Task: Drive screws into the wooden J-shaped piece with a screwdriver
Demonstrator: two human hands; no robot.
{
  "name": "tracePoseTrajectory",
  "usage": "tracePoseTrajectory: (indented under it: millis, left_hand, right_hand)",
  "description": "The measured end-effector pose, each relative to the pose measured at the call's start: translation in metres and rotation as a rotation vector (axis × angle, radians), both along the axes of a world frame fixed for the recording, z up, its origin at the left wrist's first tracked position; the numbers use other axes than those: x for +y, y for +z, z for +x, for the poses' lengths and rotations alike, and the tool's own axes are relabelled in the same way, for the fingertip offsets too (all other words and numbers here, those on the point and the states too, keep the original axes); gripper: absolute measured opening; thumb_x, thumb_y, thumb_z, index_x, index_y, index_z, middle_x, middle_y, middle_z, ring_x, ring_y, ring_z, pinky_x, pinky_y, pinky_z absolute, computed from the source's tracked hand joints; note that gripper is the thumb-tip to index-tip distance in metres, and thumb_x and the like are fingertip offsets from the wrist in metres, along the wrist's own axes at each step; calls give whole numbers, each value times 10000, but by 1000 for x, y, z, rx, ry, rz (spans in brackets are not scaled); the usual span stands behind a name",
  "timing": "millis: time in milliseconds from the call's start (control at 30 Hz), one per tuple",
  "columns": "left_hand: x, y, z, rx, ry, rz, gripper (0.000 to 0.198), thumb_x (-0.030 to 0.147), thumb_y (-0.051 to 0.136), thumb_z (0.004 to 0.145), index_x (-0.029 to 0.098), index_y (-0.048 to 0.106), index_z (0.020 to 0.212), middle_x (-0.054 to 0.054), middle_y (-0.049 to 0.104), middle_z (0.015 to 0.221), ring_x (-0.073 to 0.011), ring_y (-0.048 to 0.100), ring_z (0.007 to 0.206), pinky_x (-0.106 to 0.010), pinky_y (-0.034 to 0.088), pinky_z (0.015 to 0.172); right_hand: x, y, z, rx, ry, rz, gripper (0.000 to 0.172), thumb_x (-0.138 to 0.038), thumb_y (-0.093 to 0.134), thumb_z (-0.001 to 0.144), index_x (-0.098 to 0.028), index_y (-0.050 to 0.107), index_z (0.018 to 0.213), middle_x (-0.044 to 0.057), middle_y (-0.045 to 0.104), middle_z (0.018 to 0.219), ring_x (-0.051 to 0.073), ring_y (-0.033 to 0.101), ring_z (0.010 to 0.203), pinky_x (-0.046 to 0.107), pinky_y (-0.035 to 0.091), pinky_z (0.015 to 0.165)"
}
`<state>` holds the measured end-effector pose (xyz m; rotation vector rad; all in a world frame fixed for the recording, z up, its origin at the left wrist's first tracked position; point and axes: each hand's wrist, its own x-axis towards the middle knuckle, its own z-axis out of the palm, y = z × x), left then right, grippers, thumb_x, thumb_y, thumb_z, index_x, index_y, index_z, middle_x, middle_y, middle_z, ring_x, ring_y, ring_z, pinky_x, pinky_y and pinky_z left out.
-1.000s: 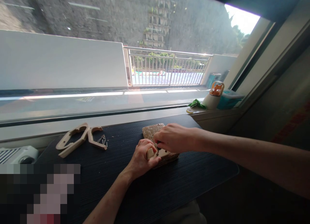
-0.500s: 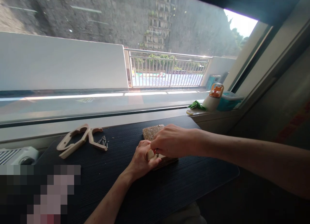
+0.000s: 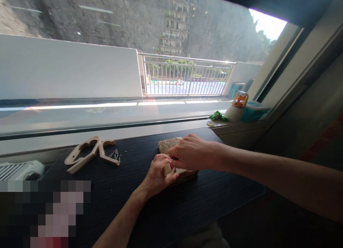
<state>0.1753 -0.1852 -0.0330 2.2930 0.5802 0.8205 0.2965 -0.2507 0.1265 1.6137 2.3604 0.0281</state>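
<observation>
A rough, flaky wooden board lies on the dark table, with a smooth pale wooden piece on it. My left hand is closed round the pale piece and presses it against the board. From above, my right hand reaches in with its fingers pinched together. What it holds is mostly hidden; a small dark bit of metal like a screw or nail shows just below the fingers. Two curved, cut-out wooden pieces, a closed loop and an angled frame, lie to the left with several nails or screws.
The black table stands against a window sill. On the sill are a white bottle with an orange top, a green cloth and a teal box. A white appliance is at the left.
My right hand has shifted slightly up and right, showing more of the small metal bit beneath it. My left hand keeps its hold on the pale piece.
</observation>
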Motion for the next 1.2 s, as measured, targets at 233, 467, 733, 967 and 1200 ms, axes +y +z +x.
tracePoseTrajectory:
  millis: [233,467,733,967,1200]
  left_hand:
    - [1,-4,0,14,17,-10,194,255,691,643,199,625,817,-37,570,928,-207,521,934,-346,467,827]
    - [1,0,1,3,-3,3,140,238,697,640,182,581,692,-47,591,920,-212,501,960,-360,441,864]
    - [0,-2,1,16,3,-9,120,225,683,643,182,615,733,-38,580,921,-204,512,942,-358,453,851]
    - [1,-5,0,18,7,-24,161,236,679,648,204,631,797,-31,572,934,-202,520,938,-350,469,839]
    - [0,-2,1,-1,-4,-7,137,238,688,647,185,562,662,-53,595,927,-210,510,954,-363,458,854]
  right_hand:
    - [-2,1,4,-21,159,-93,182,-159,462,853,-128,632,794,67,675,829,186,620,785,255,331,553]
    - [4,-13,7,47,-53,36,276,-273,389,898,-133,620,847,84,672,774,190,631,739,252,354,565]
    - [-5,3,3,16,42,-33,222,-256,433,855,-167,628,795,60,668,751,188,623,705,256,296,513]
    - [-4,-7,6,85,77,-15,194,-223,447,854,-163,629,819,61,670,755,172,614,716,253,313,556]
    - [2,-18,8,58,-99,115,318,-350,356,905,-147,597,866,80,663,712,205,634,682,257,295,502]
